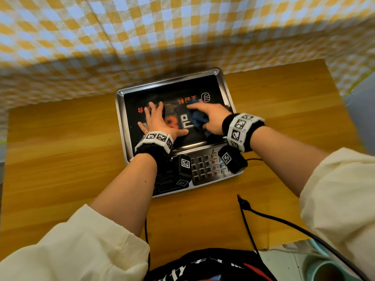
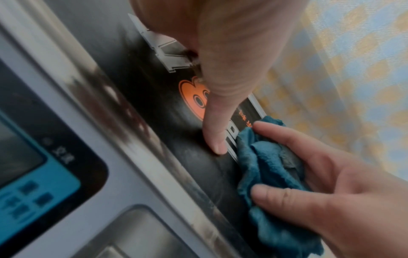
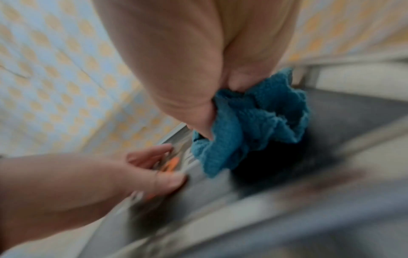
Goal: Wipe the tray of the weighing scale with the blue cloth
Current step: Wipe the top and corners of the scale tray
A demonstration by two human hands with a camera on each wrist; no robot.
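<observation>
1. Your right hand (image 1: 211,116) grips the bunched cloth (image 1: 197,119), fingers curled round it, on the tray's (image 1: 121,118) right half.
2. Your left hand (image 1: 157,120) lies flat on the tray's left half, fingers spread & straight, holding nothing.
3. Raised rim all round; keypad (image 1: 207,167) just beside the near edge.
4. Scale sits on a wood table (image 1: 60,149), checked fabric (image 1: 142,33) behind.

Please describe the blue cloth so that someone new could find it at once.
On the wooden table stands a weighing scale with a steel tray. On the tray's right side, the right hand grips the blue cloth, crumpled, the only soft blue thing there.
</observation>
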